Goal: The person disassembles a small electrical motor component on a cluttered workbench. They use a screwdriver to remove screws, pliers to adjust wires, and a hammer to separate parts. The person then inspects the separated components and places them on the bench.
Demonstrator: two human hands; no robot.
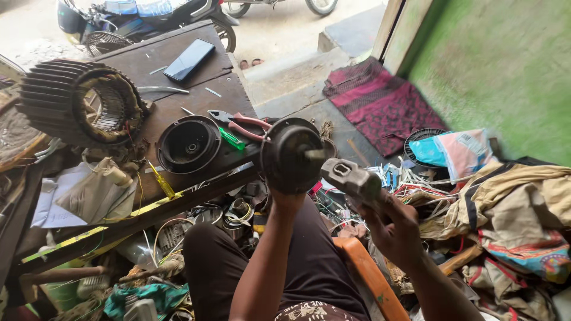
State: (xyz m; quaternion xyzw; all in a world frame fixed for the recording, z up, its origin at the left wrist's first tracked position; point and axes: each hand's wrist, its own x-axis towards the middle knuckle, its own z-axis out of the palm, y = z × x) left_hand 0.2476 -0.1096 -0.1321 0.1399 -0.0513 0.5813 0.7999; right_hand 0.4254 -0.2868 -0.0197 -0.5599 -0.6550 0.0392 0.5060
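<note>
My left hand (287,199) grips a dark round motor housing (289,153) from below, holding it up with its short shaft (315,154) pointing right. My right hand (392,229) is closed on the handle of a hammer whose grey metal head (350,176) sits just right of the shaft tip, almost touching it. Both forearms rise from my lap, where I sit in dark trousers.
A dark wooden bench (190,107) at left carries a finned motor stator (80,102), a black round end cover (189,144), red-handled pliers (244,126), screwdrivers and a phone (189,59). Wires, rags and parts clutter the floor. A red mat (380,104) lies by the green wall.
</note>
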